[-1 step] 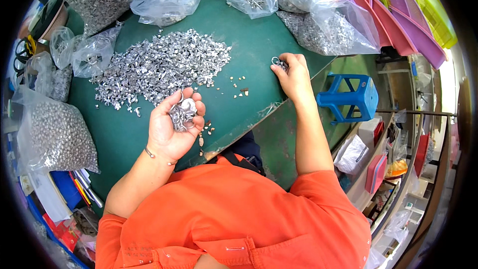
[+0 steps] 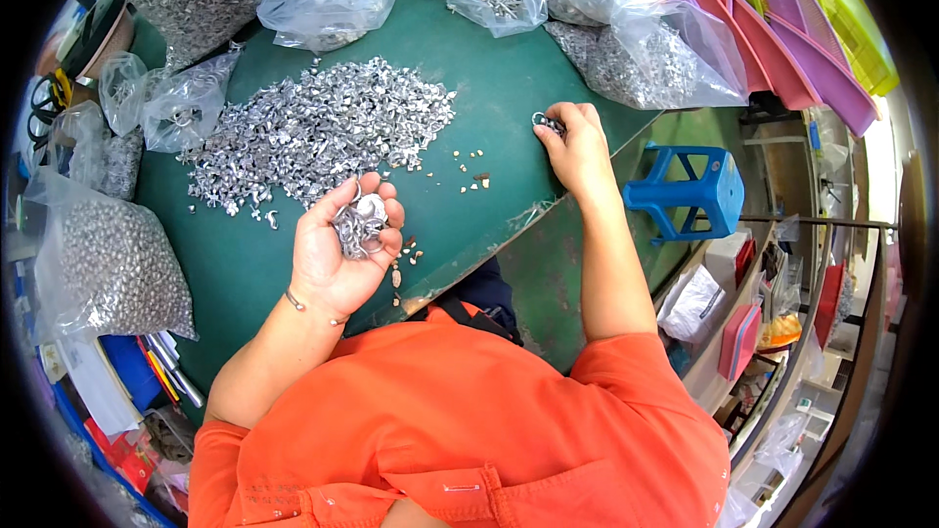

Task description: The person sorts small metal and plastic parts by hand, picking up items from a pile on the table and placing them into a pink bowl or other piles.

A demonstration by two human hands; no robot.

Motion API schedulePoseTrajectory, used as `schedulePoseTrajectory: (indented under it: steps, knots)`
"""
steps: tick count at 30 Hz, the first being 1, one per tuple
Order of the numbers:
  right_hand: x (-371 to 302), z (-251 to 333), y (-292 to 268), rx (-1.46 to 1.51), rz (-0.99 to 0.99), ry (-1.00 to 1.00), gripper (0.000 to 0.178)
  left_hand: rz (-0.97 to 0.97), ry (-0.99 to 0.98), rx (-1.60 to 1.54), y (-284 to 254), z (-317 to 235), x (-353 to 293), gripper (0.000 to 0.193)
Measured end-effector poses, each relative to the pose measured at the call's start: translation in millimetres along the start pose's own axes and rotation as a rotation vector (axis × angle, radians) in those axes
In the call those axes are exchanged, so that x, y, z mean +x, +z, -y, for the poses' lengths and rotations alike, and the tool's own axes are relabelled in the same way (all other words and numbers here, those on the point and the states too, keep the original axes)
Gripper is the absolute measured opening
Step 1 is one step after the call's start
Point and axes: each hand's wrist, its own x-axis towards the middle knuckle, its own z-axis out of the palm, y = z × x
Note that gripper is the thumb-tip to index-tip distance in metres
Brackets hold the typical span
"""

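My left hand [image 2: 337, 249] is palm up, its fingers curled around a small heap of silvery metal pieces [image 2: 361, 225], some of them ring-shaped. Over the table's right side, my right hand [image 2: 577, 152] grips more small metal pieces [image 2: 550, 124], with a ring showing at the fingertips; the rest is hidden by the fingers. Between and beyond my hands, a broad pile of shiny curled metal pieces [image 2: 323, 127] covers part of the green tabletop [image 2: 489, 88]. Small tan crumbs [image 2: 474, 173] lie between my right hand and the pile.
Clear bags of metal parts [image 2: 650, 59] line the table's far side. A bag of round silvery beads [image 2: 117, 269] stands at the left. Pink, purple and green plastic trays [image 2: 773, 29] stack at the far right. A blue stool [image 2: 690, 191] is on the floor beside the table.
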Motion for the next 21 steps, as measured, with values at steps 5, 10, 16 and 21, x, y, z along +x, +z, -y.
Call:
schedulePoseTrajectory:
  steps: [5, 10, 16, 21]
  knots:
    - [5.6, 1.6, -4.0, -0.002, 0.079, 0.047, 0.023, -0.028, 0.028, 0.003, 2.8, 0.8, -2.9, 0.017]
    - [6.4, 5.0, -4.2, -0.062, 0.097, 0.043, 0.024, -0.003, 0.041, 0.039, -0.4, 1.8, -0.9, 0.022]
    - [10.9, 9.6, -5.0, -0.025, 0.15, 0.116, 0.025, 0.024, 0.038, 0.04, -2.9, 1.9, 0.1, 0.027]
    - [11.2, 13.2, -0.3, 0.054, 0.116, 0.107, 0.019, 0.079, 0.033, -0.05, -5.1, 0.0, -3.2, 0.033]
